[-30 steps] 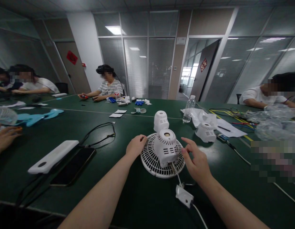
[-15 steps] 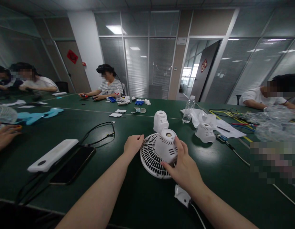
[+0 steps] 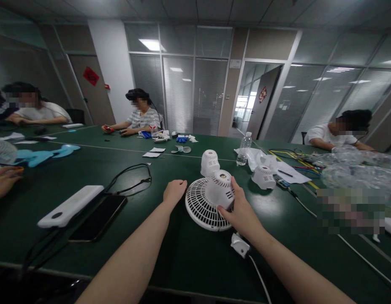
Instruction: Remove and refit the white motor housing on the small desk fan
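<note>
My right hand (image 3: pixel 244 211) is wrapped round the right side of a white fan motor housing (image 3: pixel 218 192), thumb in front and fingers behind. The slotted housing has a round hole in its top and stands over a white round fan grille (image 3: pixel 200 211) lying on the table. My left hand (image 3: pixel 175 193) rests at the grille's upper left edge with its fingers curled; whatever they hold, if anything, is hidden. A second white housing (image 3: pixel 210 162) stands just behind. Close to my right wrist lies a small white part (image 3: pixel 240 245) with a cable.
To the left lie a white power bank (image 3: pixel 70 207), a black phone (image 3: pixel 99 219) and cables. Another white housing (image 3: pixel 263 177), a water bottle (image 3: pixel 244 150) and plastic bags (image 3: pixel 357 173) are at the right. A co-worker's hand (image 3: pixel 5 181) shows at the left edge, near blue fan blades (image 3: pixel 46 155).
The camera view has shifted slightly. My right hand stays on the housing over the grille, and my left hand stays curled by the grille's edge.
</note>
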A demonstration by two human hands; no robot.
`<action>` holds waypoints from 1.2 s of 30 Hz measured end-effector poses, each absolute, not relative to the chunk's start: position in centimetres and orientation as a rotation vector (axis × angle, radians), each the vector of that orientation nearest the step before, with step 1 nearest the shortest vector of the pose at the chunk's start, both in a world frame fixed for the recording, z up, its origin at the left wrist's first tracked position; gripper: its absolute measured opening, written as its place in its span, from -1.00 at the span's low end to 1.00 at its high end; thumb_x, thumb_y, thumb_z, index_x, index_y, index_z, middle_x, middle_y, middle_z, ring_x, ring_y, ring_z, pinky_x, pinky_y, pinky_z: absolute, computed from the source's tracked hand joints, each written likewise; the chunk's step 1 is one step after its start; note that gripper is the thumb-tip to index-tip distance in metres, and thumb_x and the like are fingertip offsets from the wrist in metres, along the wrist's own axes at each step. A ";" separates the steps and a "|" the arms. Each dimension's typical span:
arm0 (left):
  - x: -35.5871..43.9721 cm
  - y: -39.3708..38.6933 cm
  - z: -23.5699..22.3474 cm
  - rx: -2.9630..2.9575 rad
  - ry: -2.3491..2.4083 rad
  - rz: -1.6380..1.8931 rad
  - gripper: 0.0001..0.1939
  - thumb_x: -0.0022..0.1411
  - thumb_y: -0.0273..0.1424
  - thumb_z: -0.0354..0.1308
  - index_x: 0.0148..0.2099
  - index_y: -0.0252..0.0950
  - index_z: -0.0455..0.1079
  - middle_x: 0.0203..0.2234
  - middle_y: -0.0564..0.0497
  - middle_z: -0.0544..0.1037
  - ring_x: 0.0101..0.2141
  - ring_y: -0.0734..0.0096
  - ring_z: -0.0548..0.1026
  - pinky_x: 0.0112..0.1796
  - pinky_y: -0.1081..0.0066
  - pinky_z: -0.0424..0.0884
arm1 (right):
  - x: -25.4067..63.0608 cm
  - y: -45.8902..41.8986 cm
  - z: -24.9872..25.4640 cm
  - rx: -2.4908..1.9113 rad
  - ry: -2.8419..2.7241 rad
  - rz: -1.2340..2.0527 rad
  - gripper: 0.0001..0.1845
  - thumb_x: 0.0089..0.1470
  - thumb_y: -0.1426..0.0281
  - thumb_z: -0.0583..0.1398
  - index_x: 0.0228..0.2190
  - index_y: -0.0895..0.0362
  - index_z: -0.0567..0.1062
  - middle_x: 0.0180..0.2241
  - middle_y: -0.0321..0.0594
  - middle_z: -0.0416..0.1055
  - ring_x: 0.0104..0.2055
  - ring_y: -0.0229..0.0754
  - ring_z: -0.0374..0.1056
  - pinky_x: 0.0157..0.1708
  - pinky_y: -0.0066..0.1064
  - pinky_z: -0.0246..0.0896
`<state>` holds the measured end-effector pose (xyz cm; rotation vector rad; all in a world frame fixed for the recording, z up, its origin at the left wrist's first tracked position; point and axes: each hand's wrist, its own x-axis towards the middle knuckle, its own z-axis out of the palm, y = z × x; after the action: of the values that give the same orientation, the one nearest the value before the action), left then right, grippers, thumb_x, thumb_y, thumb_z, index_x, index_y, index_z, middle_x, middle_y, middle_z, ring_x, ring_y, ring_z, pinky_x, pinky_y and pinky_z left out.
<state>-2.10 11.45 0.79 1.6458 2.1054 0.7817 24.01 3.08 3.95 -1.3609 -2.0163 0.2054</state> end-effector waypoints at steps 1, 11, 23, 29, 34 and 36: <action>-2.2 11.4 0.8 1.642 2.090 0.783 -0.56 0.25 -0.14 -0.12 -0.44 -0.21 0.49 -0.42 -0.02 0.61 -0.37 0.32 0.52 -0.37 0.45 0.30 | 24.2 2.9 4.0 -1.361 -2.023 0.203 0.06 -0.02 0.25 0.23 0.31 -0.05 -0.29 0.17 -0.08 0.10 0.09 0.00 0.28 0.05 -0.11 0.27; -2.7 10.7 0.3 1.648 1.990 0.772 -0.58 0.28 -0.14 -0.13 -0.33 -0.20 0.50 -0.40 0.02 0.60 -0.39 0.34 0.53 -0.39 0.43 0.32 | 34.1 0.3 3.1 -1.607 -1.818 -0.074 0.07 -0.03 0.07 0.21 0.31 0.15 -0.20 0.20 0.12 0.07 0.18 0.16 0.18 0.11 -0.01 0.17; -2.7 11.0 0.2 1.686 1.993 0.726 -0.56 0.27 -0.11 -0.13 -0.38 -0.19 0.49 -0.43 0.02 0.60 -0.39 0.33 0.53 -0.42 0.43 0.28 | 44.6 -2.0 3.8 -1.922 -1.558 -0.304 0.14 -0.09 -0.14 0.09 0.28 0.37 -0.08 0.21 0.27 0.10 0.20 0.34 0.13 0.15 0.06 0.06; -2.7 10.8 0.1 1.679 1.985 0.721 -0.59 0.28 -0.14 -0.13 -0.33 -0.18 0.49 -0.39 0.03 0.61 -0.38 0.33 0.54 -0.42 0.43 0.29 | 42.6 -2.5 6.2 -1.835 -1.499 -0.479 0.00 -0.04 -0.08 0.11 0.26 0.25 0.03 0.18 0.17 0.19 0.14 0.28 0.23 0.10 0.02 0.15; -2.7 10.7 0.1 1.676 1.974 0.717 -0.60 0.28 -0.15 -0.12 -0.31 -0.19 0.49 -0.38 0.02 0.61 -0.37 0.33 0.54 -0.41 0.44 0.31 | 40.6 -0.2 10.1 -1.568 -1.459 -0.736 0.05 -0.06 0.03 0.20 0.28 0.31 -0.06 0.25 0.20 0.03 0.28 0.22 0.01 0.22 -0.05 -0.05; -2.7 10.8 0.2 1.674 1.973 0.716 -0.60 0.28 -0.15 -0.12 -0.31 -0.19 0.49 -0.37 0.02 0.61 -0.36 0.33 0.54 -0.41 0.44 0.31 | 39.7 1.9 11.8 -1.582 -1.488 -0.642 0.08 -0.07 0.08 0.23 0.29 0.28 -0.14 0.28 0.19 -0.04 0.30 0.19 -0.03 0.22 -0.09 -0.04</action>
<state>-2.72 10.78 0.18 1.6737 1.9725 0.7157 39.71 1.86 11.82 -1.5822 -1.4877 -0.6423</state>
